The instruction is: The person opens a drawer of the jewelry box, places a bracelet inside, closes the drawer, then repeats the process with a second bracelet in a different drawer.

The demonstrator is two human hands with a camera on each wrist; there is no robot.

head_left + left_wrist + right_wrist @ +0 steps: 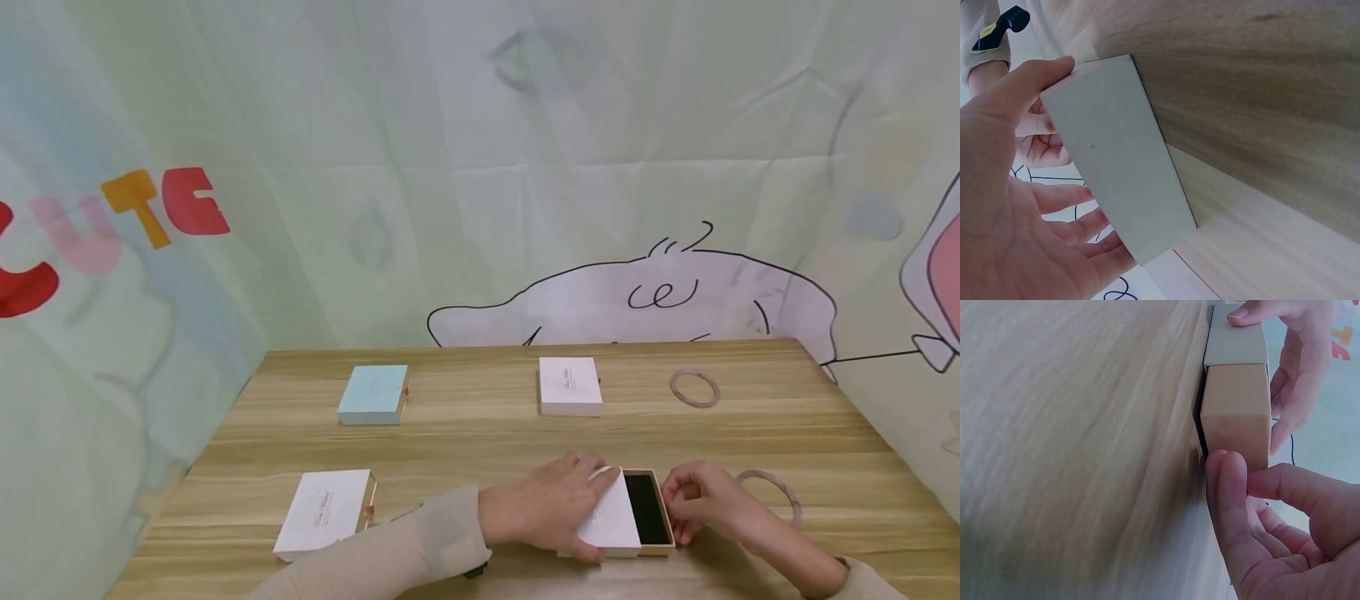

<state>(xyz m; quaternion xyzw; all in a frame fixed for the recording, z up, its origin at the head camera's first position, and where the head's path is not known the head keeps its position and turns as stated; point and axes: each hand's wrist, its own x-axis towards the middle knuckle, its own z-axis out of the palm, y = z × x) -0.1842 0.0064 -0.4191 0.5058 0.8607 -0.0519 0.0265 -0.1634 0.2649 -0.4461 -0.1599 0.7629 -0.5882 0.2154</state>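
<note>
My left hand (551, 504) grips the white outer sleeve (617, 523) of a small slide-out gift box, thumb on the near side and fingers across the top and far side. From the sleeve's right end a tan drawer (1236, 394) sticks out partway, showing a black lining (648, 510). At the drawer's outer end, my right hand (708, 500) pinches with thumb and fingertips, which hide whatever tab is there. A pale bangle (797, 504) lies on the table just right of this hand, partly behind it.
A white box (326, 510) lies at the left, partly behind my left sleeve. Farther back are a light blue box (372, 392), another white box (568, 383) and a second bangle (697, 405). A printed curtain (465, 208) hangs behind the wooden table (465, 450).
</note>
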